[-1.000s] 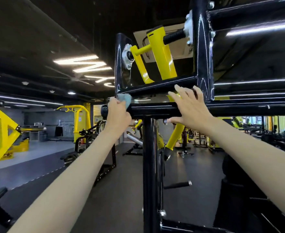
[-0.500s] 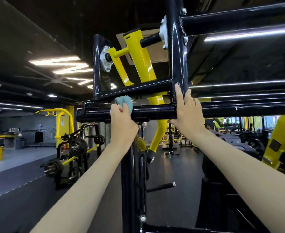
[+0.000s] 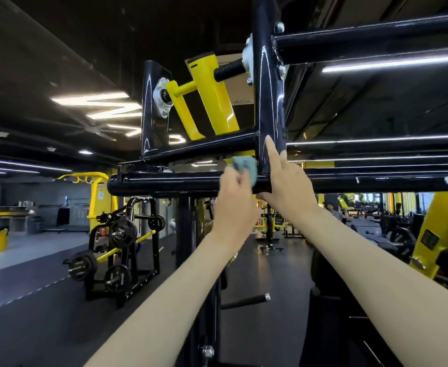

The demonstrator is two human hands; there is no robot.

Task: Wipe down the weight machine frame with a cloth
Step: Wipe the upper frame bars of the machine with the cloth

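The weight machine frame (image 3: 164,181) is glossy black tubing overhead, with a horizontal bar at hand height and a vertical post rising from it. My left hand (image 3: 234,197) grips a small blue-grey cloth (image 3: 245,165) and holds it against the top of the horizontal bar, right beside the post. My right hand (image 3: 286,181) rests on the bar with fingers straight, the index finger lying up along the post. The two hands almost touch. A yellow lever arm (image 3: 212,102) hangs on a pivot above the bar.
A black upright post (image 3: 185,234) drops from the bar in front of me. A plate-loaded rack (image 3: 117,247) stands to the left on dark rubber floor. Yellow machines (image 3: 439,229) stand right and far left. A black handle (image 3: 246,300) sticks out low.
My left hand slid the cloth rightward along the horizontal bar until it reached the post next to my right hand. The view shifted, so the frame now sits further right.
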